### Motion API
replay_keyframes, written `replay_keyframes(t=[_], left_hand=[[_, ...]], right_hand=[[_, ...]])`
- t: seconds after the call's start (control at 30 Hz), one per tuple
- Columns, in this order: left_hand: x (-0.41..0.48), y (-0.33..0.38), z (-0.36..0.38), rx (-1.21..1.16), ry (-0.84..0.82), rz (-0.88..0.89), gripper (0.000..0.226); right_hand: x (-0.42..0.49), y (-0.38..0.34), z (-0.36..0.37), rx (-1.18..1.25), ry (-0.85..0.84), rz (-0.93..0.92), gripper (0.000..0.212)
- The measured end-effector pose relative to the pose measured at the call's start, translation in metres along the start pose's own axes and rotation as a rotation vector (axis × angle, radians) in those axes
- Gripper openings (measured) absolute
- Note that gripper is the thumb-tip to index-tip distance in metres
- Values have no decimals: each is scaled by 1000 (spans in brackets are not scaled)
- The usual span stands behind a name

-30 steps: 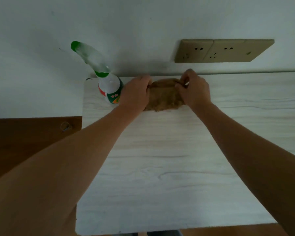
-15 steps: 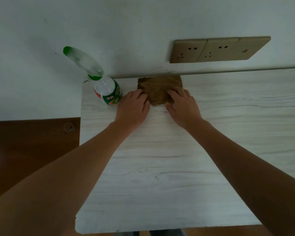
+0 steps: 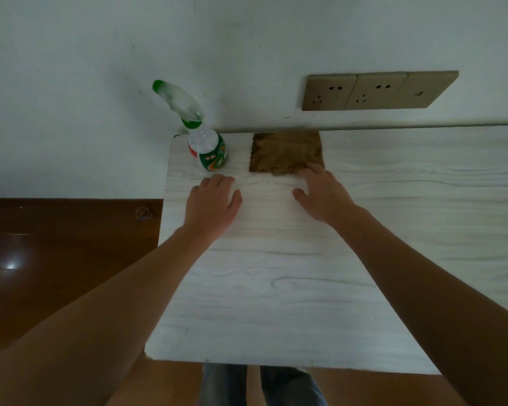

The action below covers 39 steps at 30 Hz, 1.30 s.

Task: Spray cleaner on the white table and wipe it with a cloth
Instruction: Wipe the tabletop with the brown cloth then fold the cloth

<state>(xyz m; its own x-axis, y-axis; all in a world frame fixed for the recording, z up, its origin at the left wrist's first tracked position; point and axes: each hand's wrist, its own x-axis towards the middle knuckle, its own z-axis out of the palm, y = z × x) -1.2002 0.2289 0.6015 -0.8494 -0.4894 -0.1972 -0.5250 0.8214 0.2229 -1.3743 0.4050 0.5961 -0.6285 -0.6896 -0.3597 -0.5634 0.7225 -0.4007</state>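
Note:
A brown cloth [image 3: 285, 152] lies folded flat at the far edge of the white wood-grain table [image 3: 276, 288], against the wall. A spray bottle [image 3: 207, 148] with a green and red label and a green-tipped nozzle stands upright at the table's far left corner, left of the cloth. My left hand [image 3: 211, 205] hovers palm down over the table, just in front of the bottle, holding nothing. My right hand [image 3: 323, 194] is also palm down with fingers spread; its fingertips touch the cloth's near right corner.
A row of tan wall sockets [image 3: 376, 90] sits on the white wall above the table. Dark brown wooden floor [image 3: 56, 259] lies left of the table's left edge. My legs [image 3: 261, 385] show below the near edge.
Both hands let go of the cloth and drew back toward me. The cloth now lies flat and folded by the wall. The bottle has not moved.

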Motion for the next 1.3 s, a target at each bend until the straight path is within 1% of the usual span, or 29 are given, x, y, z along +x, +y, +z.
replay_keyframes(t=[0.1, 0.2, 0.33, 0.43, 0.5, 0.57, 0.67, 0.73, 0.83, 0.97, 1.1, 1.2, 1.3], left_hand=[[-11, -15, 1, 20, 77, -95, 45], [-11, -22, 2, 12, 98, -155, 51], [-1, -15, 6, -110, 76, -177, 60], [5, -6, 11, -247, 86, -214, 61], [3, -1, 12, -291, 97, -229, 59], [-4, 0, 10, -273, 97, -217, 56], [-21, -12, 6, -161, 80, -153, 50], [-32, -31, 5, -85, 53, -133, 49], [-46, -65, 5, -2, -7, -149, 51], [-61, -97, 9, -3, -32, -107, 50], [-71, -109, 16, -8, -71, -44, 53], [-73, -112, 22, -8, -88, -28, 54], [-72, -115, 26, -5, -96, -23, 55]], right_hand=[[-19, 4, 11, 2, -8, -8, 56], [-30, 9, 22, 20, 2, -5, 58], [-35, 10, 27, 28, 18, -14, 58], [-34, 11, 27, 51, 55, -15, 54], [-33, 7, 25, 78, 112, -25, 50], [-27, -2, 24, 90, 163, -47, 47], [-15, -26, 21, 117, 186, -82, 44], [-3, -47, 22, 145, 193, -104, 44], [21, -82, 26, 205, 194, -139, 49], [56, -128, 34, 341, 212, -117, 65], [79, -152, 46, 431, 248, -91, 79], [89, -157, 49, 445, 293, -91, 78], [97, -155, 44, 473, 286, -101, 79]])
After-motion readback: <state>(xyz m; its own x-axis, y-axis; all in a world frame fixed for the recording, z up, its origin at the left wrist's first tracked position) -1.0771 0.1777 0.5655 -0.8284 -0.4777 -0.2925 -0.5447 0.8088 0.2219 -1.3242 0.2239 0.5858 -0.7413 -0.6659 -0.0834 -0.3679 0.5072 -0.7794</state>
